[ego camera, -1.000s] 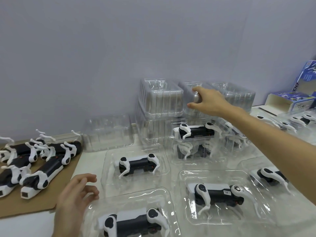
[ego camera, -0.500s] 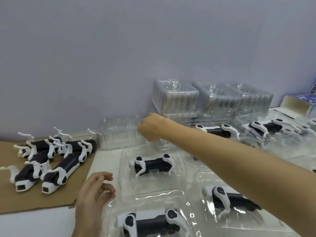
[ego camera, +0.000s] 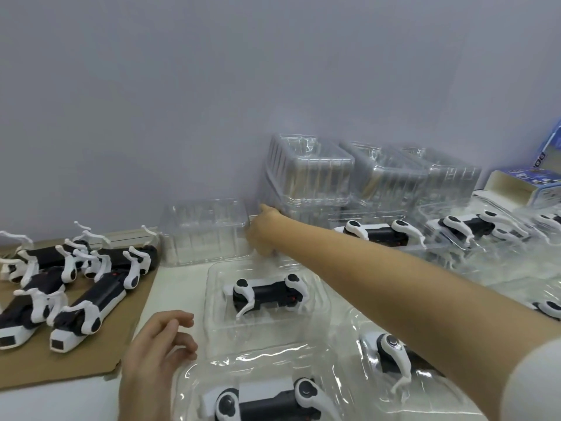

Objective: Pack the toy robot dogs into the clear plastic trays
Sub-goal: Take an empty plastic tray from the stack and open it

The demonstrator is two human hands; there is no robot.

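Several black-and-white toy robot dogs (ego camera: 88,311) lie loose on a cardboard sheet (ego camera: 60,372) at the left. An empty clear tray (ego camera: 203,232) stands upside down against the wall. My right hand (ego camera: 264,235) reaches across to that tray's right end and grips it, thumb up; its fingers are mostly hidden. My left hand (ego camera: 154,357) hovers low over the table with loosely curled fingers and holds nothing. A packed dog (ego camera: 267,296) lies in a clear tray (ego camera: 218,332) between my hands. More filled trays lie at the front (ego camera: 264,402) and right (ego camera: 394,354).
Stacks of empty clear trays (ego camera: 309,171) stand against the wall at the back right. Filled trays (ego camera: 464,229) are piled in front of them. An open blue and white box (ego camera: 528,186) sits at the far right edge.
My right hand left the tray stacks at the back right and swung left to the single empty tray. The view turned left. My left hand stayed low near the front trays.
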